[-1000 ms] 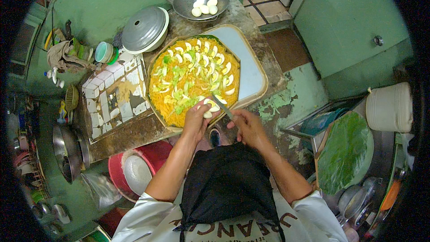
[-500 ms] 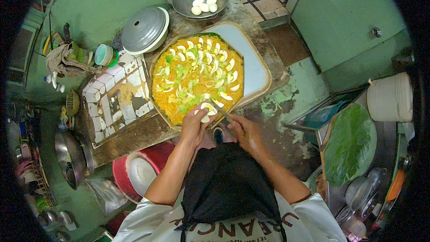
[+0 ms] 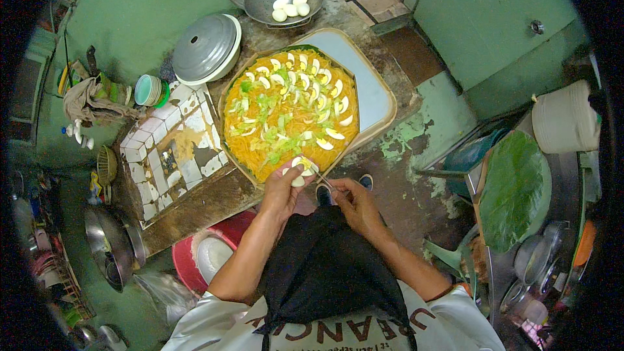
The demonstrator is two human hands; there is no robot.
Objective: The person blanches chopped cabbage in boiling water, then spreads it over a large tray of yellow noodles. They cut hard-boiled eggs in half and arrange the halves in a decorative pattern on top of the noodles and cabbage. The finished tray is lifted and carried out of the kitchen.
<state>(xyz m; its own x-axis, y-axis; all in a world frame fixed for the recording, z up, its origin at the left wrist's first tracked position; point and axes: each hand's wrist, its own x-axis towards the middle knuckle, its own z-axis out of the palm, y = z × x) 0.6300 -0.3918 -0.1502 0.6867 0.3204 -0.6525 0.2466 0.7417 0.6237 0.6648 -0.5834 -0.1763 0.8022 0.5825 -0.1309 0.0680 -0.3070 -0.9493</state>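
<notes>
Over the near edge of a big dish of yellow noodles (image 3: 257,156), my left hand (image 3: 279,192) is closed around a cut boiled egg (image 3: 305,166) with its yolk showing. My right hand (image 3: 356,203) grips a knife (image 3: 327,182), whose thin blade angles up toward the egg; whether it touches the egg I cannot tell. Egg wedges (image 3: 323,100) and chopped pale-green vegetable (image 3: 281,140) lie on the noodles, the wedges mainly on the far and right sides. Several whole peeled eggs (image 3: 290,9) sit in a metal colander (image 3: 260,8) beyond the dish.
A light-blue board with a tan rim (image 3: 364,84) lies partly under the dish. Left of it are a lidded pot (image 3: 203,49), stacked bowls (image 3: 148,91) and a broken-tiled recess (image 3: 153,156). A red tub (image 3: 188,266) stands below; a large green leaf (image 3: 513,201) lies at right.
The knife has drawn back from the egg toward me, along with my right hand. My left hand still holds the egg near the same spot. The whole view has shifted slightly.
</notes>
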